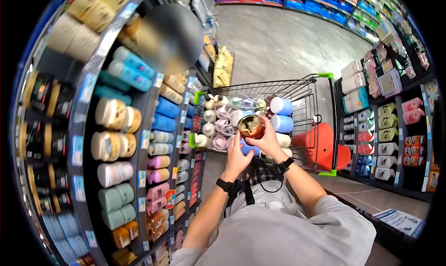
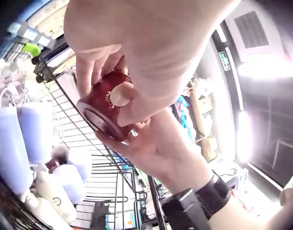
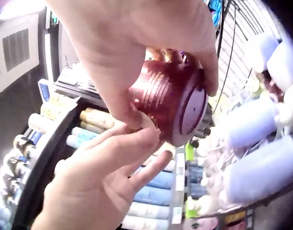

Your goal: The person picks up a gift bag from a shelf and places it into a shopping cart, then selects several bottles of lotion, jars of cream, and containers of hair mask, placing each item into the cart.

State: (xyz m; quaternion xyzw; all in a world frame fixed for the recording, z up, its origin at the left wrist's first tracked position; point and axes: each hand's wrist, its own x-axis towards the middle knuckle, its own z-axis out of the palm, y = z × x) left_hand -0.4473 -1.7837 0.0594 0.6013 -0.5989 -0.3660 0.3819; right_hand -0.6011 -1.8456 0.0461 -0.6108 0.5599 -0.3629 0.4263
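Note:
Both hands hold a dark red, rounded jar (image 1: 251, 128) with a shiny gold-toned top, over a shopping cart. In the head view its top faces up toward me. My right hand (image 1: 268, 139) wraps the jar's far side, fingers curled around the body in the right wrist view. My left hand (image 1: 235, 151) grips it from the near left; in the left wrist view its thumb (image 2: 121, 94) presses on the jar's red side. The jar's round pale base (image 3: 192, 108) shows in the right wrist view. Pump bottles (image 1: 220, 124) fill the cart below.
The wire cart (image 1: 260, 83) has green corners and a red seat (image 1: 320, 145). Blue-bodied bottles (image 1: 281, 123) lie beneath the hands. A tall shelf of bottles (image 1: 116, 198) runs along the left; another with packs (image 1: 387, 148) stands right. Tiled floor (image 1: 265, 38) stretches ahead.

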